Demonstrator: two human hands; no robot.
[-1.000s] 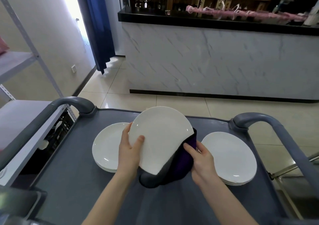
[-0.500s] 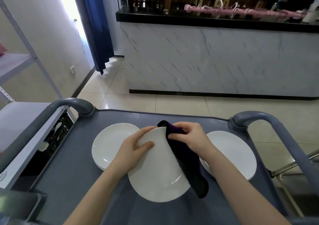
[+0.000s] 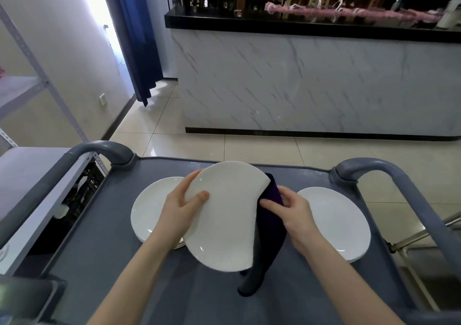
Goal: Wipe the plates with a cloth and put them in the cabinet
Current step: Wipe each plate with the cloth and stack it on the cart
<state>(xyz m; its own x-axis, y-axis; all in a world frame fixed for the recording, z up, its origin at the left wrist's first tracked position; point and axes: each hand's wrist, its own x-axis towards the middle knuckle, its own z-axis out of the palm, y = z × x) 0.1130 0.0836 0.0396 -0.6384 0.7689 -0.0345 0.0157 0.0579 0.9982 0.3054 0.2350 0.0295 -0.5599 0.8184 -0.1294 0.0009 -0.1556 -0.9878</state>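
Plate [image 3: 224, 220] number 1, the white one I am working on, is up off the cart [image 3: 99, 262], tilted with its face toward me, between my 2 hands. My left hand [image 3: 178, 215] grips its upper left rim: the thumb lies on the face and the fingers curl round behind the edge. My right hand [image 3: 296, 217] is clamped on the dark purple cloth [image 3: 269, 244], pinching it over the plate's right rim, thumb on the near side and fingers behind. The cloth folds round that edge and hangs in a long tail below the plate; I cannot tell whether its end touches the cart top.

Below the held plate, on the grey cart top, sit 2 more lots of white plates. The left stack [image 3: 152, 210] is partly hidden by my left hand and the held plate. The right stack [image 3: 334, 225] lies just beyond my right wrist. How many plates are in each I cannot tell.

A curved grey handle [image 3: 104, 150] rises at the far left corner of the cart and another at the far right. To my left stands a metal shelf rack [image 3: 25, 175]. Across the tiled floor is a marble-fronted bar counter [image 3: 299, 87] with a black top, and a blue curtain [image 3: 137, 37] hangs beside it.
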